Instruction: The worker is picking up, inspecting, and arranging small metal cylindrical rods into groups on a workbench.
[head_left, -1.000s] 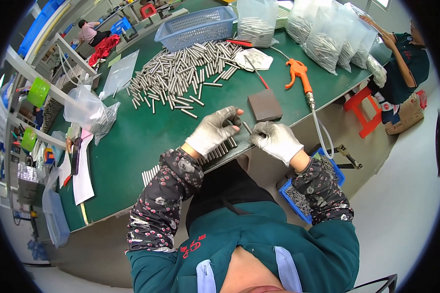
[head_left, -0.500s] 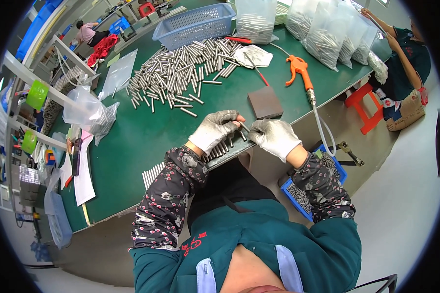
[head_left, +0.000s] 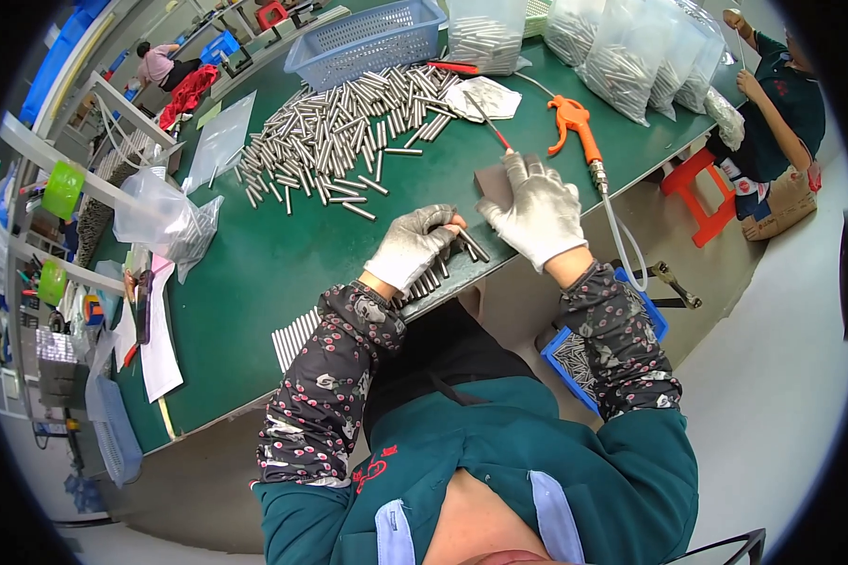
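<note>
My left hand (head_left: 411, 249), in a white glove with greyed fingers, is closed at the table's near edge. Its thumb and fingers pinch metal pins (head_left: 477, 247) that stick out to the right. Below it, a row of similar pins (head_left: 430, 284) lies side by side along the edge, partly hidden by the glove. My right hand (head_left: 540, 215), gloved too, is stretched flat over a brown block (head_left: 493, 185) and covers much of it. Its fingertips come close to the red handle of a thin tool (head_left: 489, 123); whether they touch cannot be made out.
A heap of pins (head_left: 334, 132) spreads on the green table (head_left: 254, 282). Behind stand a blue basket (head_left: 367, 42) and pin-filled bags (head_left: 622, 66). An orange air gun (head_left: 573, 127) with a hose lies right. A blue bin (head_left: 570, 367) sits below; another person (head_left: 787, 99) works at far right.
My right hand has left the pins by my left hand, opened, and moved up and right over the brown block. My left hand stays nearly in place, still pinching pins.
</note>
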